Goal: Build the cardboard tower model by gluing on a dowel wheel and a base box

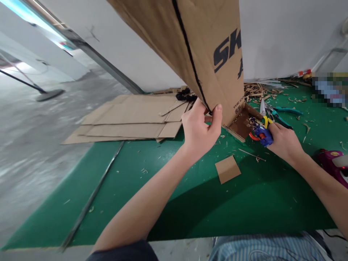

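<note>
A tall brown cardboard piece (217, 65) with dark printed lettering stands upright, a thin black cord-like line (187, 40) running down its face. At the lower end of that line, my left hand (202, 127) pinches with thumb and fingers. My right hand (285, 139) is closed around a blue object with yellow and red parts (263, 135), whose exact kind I cannot make out. The blue object is beside a shallow brown cardboard tray (236, 134) at the foot of the upright cardboard. A small cardboard square (227, 169) lies in front of it.
Flat cardboard sheets (130, 112) are stacked at the left on the green table (122, 192). Teal-handled pliers (288, 110) and cardboard scraps (258, 90) lie behind my right hand. A purple device (333, 163) with a red light sits at the right.
</note>
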A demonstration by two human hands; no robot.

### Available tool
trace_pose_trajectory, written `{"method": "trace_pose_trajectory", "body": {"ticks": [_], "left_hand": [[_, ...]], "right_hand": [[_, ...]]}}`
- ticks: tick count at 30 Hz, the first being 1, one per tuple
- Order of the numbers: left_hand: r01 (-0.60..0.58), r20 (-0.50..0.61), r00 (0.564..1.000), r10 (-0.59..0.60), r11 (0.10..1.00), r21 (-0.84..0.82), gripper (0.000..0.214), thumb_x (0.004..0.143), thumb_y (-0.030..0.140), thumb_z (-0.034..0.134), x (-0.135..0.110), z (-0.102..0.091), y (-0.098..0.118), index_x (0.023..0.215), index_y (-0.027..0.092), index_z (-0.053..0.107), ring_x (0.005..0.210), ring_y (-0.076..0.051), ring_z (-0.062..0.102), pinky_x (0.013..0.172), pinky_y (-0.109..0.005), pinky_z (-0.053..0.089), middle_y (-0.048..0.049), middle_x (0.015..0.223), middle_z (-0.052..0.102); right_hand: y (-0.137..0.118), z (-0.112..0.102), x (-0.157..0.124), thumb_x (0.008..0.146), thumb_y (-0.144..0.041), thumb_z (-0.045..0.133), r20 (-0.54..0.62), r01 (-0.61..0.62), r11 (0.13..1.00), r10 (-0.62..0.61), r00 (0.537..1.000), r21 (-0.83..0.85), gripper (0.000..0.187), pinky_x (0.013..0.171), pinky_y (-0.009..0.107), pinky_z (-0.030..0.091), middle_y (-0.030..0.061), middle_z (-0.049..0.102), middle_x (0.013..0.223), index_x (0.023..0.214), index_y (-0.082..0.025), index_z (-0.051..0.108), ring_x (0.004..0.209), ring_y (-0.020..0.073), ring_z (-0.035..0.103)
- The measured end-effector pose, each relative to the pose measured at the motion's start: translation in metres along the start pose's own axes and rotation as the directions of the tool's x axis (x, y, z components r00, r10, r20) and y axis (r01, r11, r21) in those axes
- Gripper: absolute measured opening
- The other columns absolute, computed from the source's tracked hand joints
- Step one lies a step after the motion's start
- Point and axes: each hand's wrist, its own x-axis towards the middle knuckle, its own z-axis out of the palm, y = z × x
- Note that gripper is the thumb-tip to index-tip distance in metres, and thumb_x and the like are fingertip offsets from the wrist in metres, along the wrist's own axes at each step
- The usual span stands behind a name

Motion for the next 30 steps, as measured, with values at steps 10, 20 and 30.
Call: {"method": "trace_pose_trajectory", "body": {"ticks": [10, 20, 30], "left_hand": [[-0.024, 0.001, 1.000, 0.024, 1.000, 0.016, 0.016, 0.093, 0.037, 0.055, -0.001, -0.002, 0.008, 0.091, 0.022, 0.062, 0.046, -0.011, 0.056, 0.039, -0.022, 0.041, -0.0011, 0.070, 0.068], [-0.052, 0.084, 0.995, 0.049, 0.998, 0.039, 0.013, 0.092, 0.035, 0.058, 0.001, -0.007, 0.012, 0.090, 0.022, 0.062, 0.052, -0.010, 0.058, 0.048, -0.021, 0.045, 0.0004, 0.072, 0.067], [-0.106, -0.012, 0.994, 0.106, 0.994, 0.042, 0.006, 0.091, 0.025, 0.056, 0.001, -0.005, 0.014, 0.087, 0.021, 0.060, 0.051, -0.010, 0.060, 0.044, -0.020, 0.045, -0.0002, 0.072, 0.070]], "right_hand": [[0.000, 0.006, 0.003, 0.087, -0.033, 0.048, -0.044, 0.002, 1.000, -0.002, 0.999, 0.002, 0.021, 0.053, 0.032, 0.022, 0.0121, 0.066, 0.082, 0.080, -0.016, 0.058, 0.065, 0.0213, 0.057], [-0.004, 0.004, 0.007, 0.089, -0.038, 0.050, -0.041, -0.031, 0.999, 0.032, 0.999, 0.007, 0.026, 0.054, 0.032, 0.024, 0.0128, 0.067, 0.080, 0.080, -0.016, 0.059, 0.062, 0.0214, 0.057], [-0.002, 0.005, 0.005, 0.091, -0.038, 0.047, -0.062, -0.017, 1.000, 0.018, 0.998, 0.020, 0.029, 0.053, 0.032, 0.023, 0.0124, 0.066, 0.078, 0.078, -0.015, 0.060, 0.061, 0.0207, 0.056]]}}
